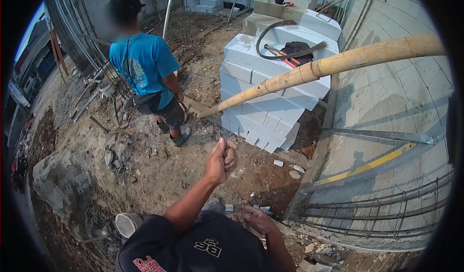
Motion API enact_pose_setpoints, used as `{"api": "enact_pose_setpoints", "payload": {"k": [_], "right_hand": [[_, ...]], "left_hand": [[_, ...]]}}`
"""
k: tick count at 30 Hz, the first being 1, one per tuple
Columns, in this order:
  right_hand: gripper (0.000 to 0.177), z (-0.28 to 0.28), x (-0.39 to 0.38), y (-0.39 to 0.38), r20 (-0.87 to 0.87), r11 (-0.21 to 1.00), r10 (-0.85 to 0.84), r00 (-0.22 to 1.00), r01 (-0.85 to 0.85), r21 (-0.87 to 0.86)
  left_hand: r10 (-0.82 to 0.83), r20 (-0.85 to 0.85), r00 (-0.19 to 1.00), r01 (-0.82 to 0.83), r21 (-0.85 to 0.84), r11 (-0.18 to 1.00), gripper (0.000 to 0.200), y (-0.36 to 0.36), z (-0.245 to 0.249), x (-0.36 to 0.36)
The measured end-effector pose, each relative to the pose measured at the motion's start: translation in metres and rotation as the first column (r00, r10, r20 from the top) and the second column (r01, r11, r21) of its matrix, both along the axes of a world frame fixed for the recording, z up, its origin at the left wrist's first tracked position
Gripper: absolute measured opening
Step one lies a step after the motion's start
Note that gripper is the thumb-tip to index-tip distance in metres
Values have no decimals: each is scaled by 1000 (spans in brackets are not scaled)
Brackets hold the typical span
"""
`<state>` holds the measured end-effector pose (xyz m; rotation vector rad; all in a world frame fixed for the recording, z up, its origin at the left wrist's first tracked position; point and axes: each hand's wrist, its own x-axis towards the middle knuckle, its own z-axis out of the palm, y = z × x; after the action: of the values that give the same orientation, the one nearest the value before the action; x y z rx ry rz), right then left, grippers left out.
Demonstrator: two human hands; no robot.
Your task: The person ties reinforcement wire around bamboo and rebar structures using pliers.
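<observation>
My left hand [222, 161] is raised in front of my chest, its fingers curled in and the thumb pressed against them. Whatever it pinches, if anything, is too thin to make out. Lower and to the right, near my dark shirt [193, 245], my right hand [256, 219] has its fingers bent together; what is in them cannot be seen. Beyond my left hand, a bamboo pole [314, 69] slants from upper right down towards the ground, in front of a stack of white blocks [261, 110].
A person in a blue shirt [145, 64] stands ahead left. On the blocks lie a wire bundle [261, 42], a red-handled tool [287, 60] and dark cloth [302, 47]. Rebar [372, 214] and a yellow bar [367, 163] line the right wall. A white bucket [126, 226] stands at left.
</observation>
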<state>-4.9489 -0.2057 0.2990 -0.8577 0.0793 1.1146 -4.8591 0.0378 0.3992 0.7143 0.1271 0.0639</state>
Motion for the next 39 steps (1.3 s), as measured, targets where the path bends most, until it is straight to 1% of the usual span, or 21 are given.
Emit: {"api": "enact_pose_setpoints", "payload": {"k": [4,7,13,15,16,17,18,19,20,21,23,25,28,29,30,31,32,34,36,38,39], "right_hand": [[39,-22,7,1,-32,991,124,992,-122,48],[38,-24,8,8,-16,990,141,990,-141,-17],[28,-24,23,47,283,913,276,919,-159,-375],[23,-38,30,71,378,916,308,873,-165,-366],[19,-30,29,77,427,919,295,855,-132,-370],[26,-20,40,79,383,890,337,860,-158,-428],[26,-22,43,76,376,880,355,856,-171,-443],[26,-31,49,78,422,900,327,846,-142,-413],[26,-40,58,83,470,920,294,832,-114,-375],[25,-51,67,80,584,911,326,744,-81,-405],[25,-39,73,83,552,917,278,786,-45,-397],[24,-34,75,82,499,940,154,852,29,-339],[26,-26,76,90,486,934,61,872,121,-336],[26,-26,74,94,461,932,-4,887,171,-321],[26,-24,70,100,442,931,-68,894,216,-294],[26,-20,66,105,422,925,-137,896,269,-270],[26,-15,62,110,407,913,-163,899,294,-284],[26,-6,57,120,378,878,-250,892,373,-300],[33,0,53,126,410,905,-218,886,341,-254],[33,12,48,131,418,888,-210,884,352,-297],[34,18,46,134,435,888,-160,886,321,-328]], "left_hand": [[25,54,998,-24,-13,1000,42,5,-3,-1],[95,69,993,-96,15,995,44,10,-2,-2],[250,102,963,-260,91,961,50,64,-10,-18],[276,82,958,-287,196,938,56,92,-16,-23],[406,104,908,-416,336,845,58,117,-9,-22],[519,129,845,-514,463,722,62,155,-1,-20],[608,65,792,-575,413,706,75,200,11,-19],[720,57,691,-636,522,569,90,256,16,-15],[787,96,610,-518,799,304,101,306,39,-21],[824,188,535,-355,935,18,105,365,53,-23],[867,274,417,-179,960,-217,104,434,113,-45],[872,330,361,-17,937,-348,98,463,163,-63],[687,473,551,-342,880,-331,66,442,180,-68],[638,273,720,-292,953,-79,55,407,180,-72],[515,71,854,-182,969,168,47,366,170,-79],[317,-111,942,16,958,288,40,336,149,-84],[60,-315,947,276,896,346,43,311,125,-88],[-423,-432,797,567,776,277,58,268,57,-82],[-448,-441,778,618,668,415,70,218,-8,-64],[-250,-315,916,402,695,596,76,171,-68,-41],[-274,-322,906,423,685,594,76,155,-69,-28]]}}
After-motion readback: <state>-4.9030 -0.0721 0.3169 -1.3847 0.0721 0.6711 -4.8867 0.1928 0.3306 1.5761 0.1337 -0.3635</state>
